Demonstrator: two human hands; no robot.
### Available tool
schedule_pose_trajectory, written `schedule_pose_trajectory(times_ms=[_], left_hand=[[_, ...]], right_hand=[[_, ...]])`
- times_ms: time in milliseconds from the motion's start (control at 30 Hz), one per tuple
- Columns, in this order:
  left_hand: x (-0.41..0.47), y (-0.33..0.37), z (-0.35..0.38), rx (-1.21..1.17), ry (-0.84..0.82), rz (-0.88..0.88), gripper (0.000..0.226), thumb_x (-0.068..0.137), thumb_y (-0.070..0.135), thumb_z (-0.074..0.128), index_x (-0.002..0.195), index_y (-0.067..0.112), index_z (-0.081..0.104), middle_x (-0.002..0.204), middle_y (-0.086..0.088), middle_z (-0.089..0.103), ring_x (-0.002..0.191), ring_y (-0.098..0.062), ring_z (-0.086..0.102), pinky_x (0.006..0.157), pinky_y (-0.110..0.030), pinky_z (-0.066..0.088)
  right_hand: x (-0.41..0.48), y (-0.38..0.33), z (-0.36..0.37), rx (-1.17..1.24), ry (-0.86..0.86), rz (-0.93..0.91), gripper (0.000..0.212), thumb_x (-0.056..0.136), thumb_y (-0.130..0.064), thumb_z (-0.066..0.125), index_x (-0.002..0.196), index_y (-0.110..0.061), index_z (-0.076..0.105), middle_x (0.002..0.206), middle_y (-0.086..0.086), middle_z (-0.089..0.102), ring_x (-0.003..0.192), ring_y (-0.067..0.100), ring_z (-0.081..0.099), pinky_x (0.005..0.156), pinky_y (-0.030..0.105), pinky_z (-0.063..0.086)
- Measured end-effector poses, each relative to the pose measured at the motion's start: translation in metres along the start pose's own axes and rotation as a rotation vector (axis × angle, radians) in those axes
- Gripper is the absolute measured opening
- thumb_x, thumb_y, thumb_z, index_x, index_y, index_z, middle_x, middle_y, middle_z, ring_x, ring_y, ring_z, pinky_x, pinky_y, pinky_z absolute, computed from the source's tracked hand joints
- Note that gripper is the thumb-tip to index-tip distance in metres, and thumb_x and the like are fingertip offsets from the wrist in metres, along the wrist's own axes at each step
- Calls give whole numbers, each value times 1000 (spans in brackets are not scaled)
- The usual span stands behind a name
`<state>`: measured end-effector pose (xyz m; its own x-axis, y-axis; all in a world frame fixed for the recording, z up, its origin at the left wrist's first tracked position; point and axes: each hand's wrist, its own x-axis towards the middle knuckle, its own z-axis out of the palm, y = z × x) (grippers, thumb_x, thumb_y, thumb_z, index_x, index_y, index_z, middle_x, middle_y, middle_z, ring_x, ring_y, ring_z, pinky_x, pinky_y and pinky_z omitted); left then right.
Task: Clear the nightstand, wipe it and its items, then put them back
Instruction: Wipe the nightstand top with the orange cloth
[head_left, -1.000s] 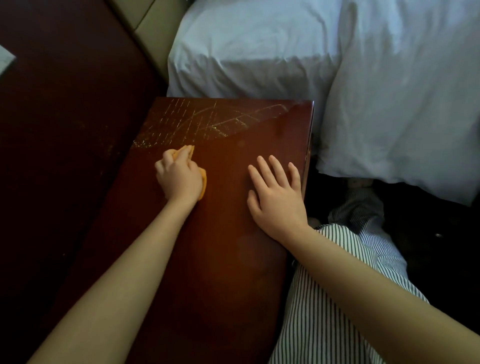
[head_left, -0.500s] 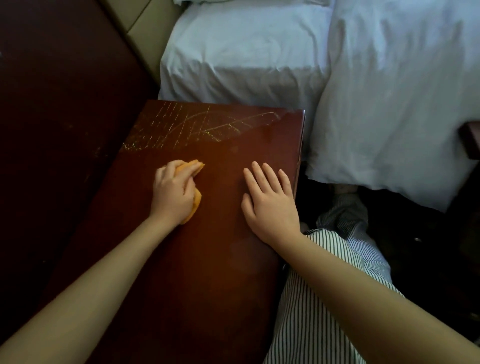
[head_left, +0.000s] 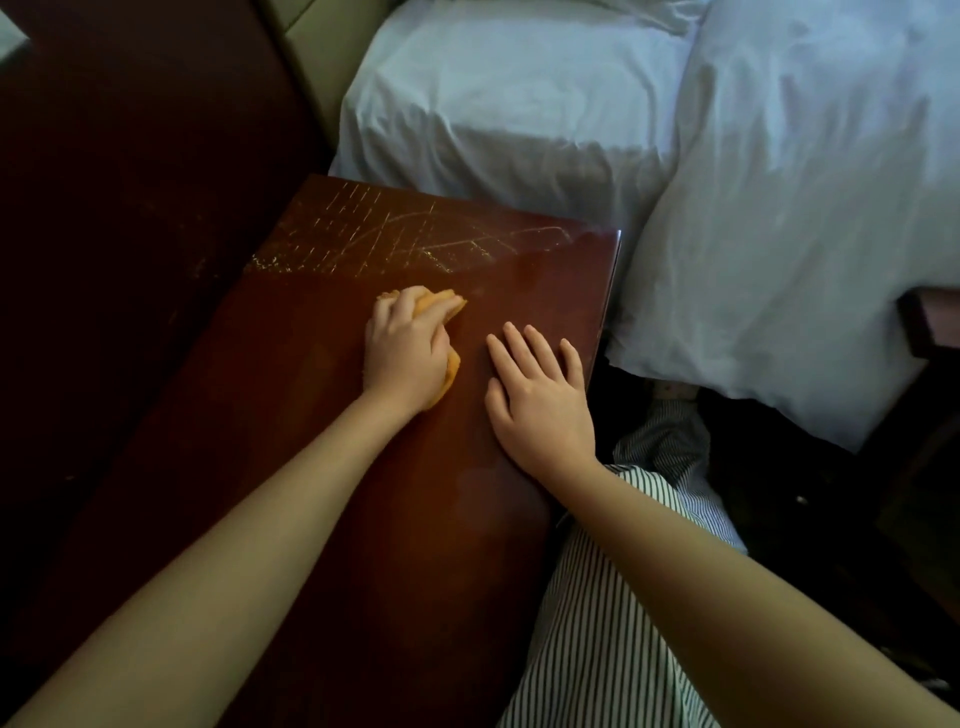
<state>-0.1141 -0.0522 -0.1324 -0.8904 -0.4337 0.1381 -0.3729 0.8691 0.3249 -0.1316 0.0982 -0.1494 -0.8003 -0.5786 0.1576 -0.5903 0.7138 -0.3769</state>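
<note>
The dark red wooden nightstand top (head_left: 322, 493) fills the middle of the view, with pale scratch marks across its far part. My left hand (head_left: 405, 353) grips a bunched orange cloth (head_left: 444, 306) and presses it onto the top near the middle. The cloth shows past my fingertips and beside my palm; the rest is hidden under the hand. My right hand (head_left: 540, 400) lies flat on the top close to its right edge, fingers straight and spread. No other items are on the nightstand.
A bed with white sheets (head_left: 493, 104) and a white duvet (head_left: 805, 208) borders the nightstand at the back and right. A dark wooden panel (head_left: 130, 208) runs along the left. My striped trouser leg (head_left: 608, 639) is at the lower right, beside dark floor.
My left hand has slid the orange cloth to the right, closer to my right hand. The right hand stays flat in the same spot on the top.
</note>
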Motion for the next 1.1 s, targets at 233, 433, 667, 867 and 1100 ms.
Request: schedule_pose_trajectory(times_ms=[233,433,667,867,1100], left_hand=[[-23,-40,-16,-37,-48,98,42,89,23,37,125,29,57,127,-5,51,113,-29,41,95,-43,37],[15,-12,0,22,60,-141,40,94,15,41,131,25,52,134,-9,44,120,-32,36,98,-41,31],[19,5,7,9,51,-110,39,95,15,39,130,27,53,133,-8,46,118,-30,37,96,-39,33],[-26,-14,-8,-58,-86,135,45,87,24,35,125,31,58,126,-3,51,111,-28,40,95,-39,34],[6,-27,-5,-34,42,-100,38,94,14,42,127,26,56,130,-8,48,114,-32,39,95,-41,36]], right_hand=[[0,1,-1,35,-1,8,60,90,-37,20,139,-15,45,147,6,41,139,24,32,114,45,13],[0,1,1,50,63,37,55,90,-34,27,134,-12,52,142,8,47,134,25,40,112,46,21],[-1,2,-1,109,52,36,59,90,-37,22,138,-13,48,146,7,41,138,23,33,114,41,13],[-1,2,-2,151,85,48,60,89,-36,23,136,-10,50,144,9,44,137,24,36,113,41,15],[-1,1,-2,123,85,57,58,89,-37,25,135,-11,51,143,9,45,135,25,38,112,44,16]])
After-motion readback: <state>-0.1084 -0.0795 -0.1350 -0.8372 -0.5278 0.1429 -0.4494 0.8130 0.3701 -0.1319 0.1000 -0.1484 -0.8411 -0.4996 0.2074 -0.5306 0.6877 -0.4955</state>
